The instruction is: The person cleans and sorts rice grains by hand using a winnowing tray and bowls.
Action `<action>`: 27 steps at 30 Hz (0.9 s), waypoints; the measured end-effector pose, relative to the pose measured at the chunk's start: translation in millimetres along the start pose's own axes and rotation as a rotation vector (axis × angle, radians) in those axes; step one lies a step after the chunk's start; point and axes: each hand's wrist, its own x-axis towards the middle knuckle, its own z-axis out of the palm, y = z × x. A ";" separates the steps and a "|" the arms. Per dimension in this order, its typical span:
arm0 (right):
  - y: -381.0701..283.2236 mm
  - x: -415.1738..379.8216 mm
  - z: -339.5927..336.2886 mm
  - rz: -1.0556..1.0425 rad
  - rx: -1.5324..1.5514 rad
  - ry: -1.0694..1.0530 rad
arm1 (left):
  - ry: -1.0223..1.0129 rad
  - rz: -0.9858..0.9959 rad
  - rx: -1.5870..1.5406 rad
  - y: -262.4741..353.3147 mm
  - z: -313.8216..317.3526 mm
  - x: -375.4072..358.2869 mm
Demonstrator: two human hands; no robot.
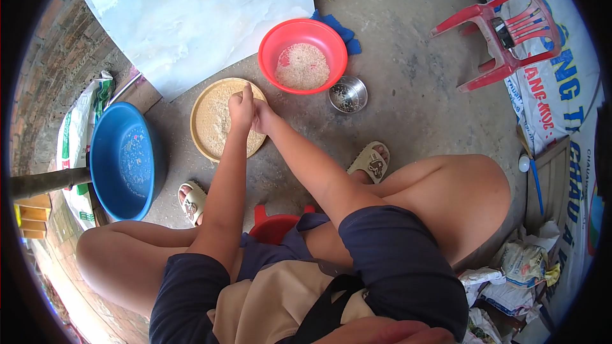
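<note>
My left hand [241, 111] is closed in a fist above the right part of a round, shallow tan tray [197, 129]. Pressed against it is my right hand [261, 117], its fingers curled and partly hidden. Whatever the two hands hold, if anything, does not show. Pale grains that look like rice [217, 118] lie spread in the tray below them. Just beyond, to the right, a red plastic basin [271, 57] contains more pale grains [303, 67]. Beside that basin stands a small metal bowl [349, 94] with dark and light bits in it.
A blue basin [105, 165] with scattered bits stands at left. A white sheet [191, 13] covers the floor ahead, near a blue cloth [341, 32]. To the right are a red plastic chair [494, 38] with a dark object on it, and large printed sacks [548, 95]. A red stool [274, 228] is under me.
</note>
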 end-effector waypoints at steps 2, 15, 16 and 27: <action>-3.5 -12.6 18.9 -0.039 -0.021 -0.077 | 0.030 0.081 0.080 4.8 -0.7 -0.9; -19.7 -30.9 50.9 -0.073 0.139 0.134 | -0.170 0.053 -0.216 46.8 -4.0 -12.9; -19.7 -31.6 53.4 -0.083 0.163 0.271 | -0.167 0.052 -0.166 47.5 -3.7 -13.5; -35.3 -39.6 31.4 -0.135 -0.072 0.294 | 0.128 0.004 -0.204 9.5 -25.9 14.2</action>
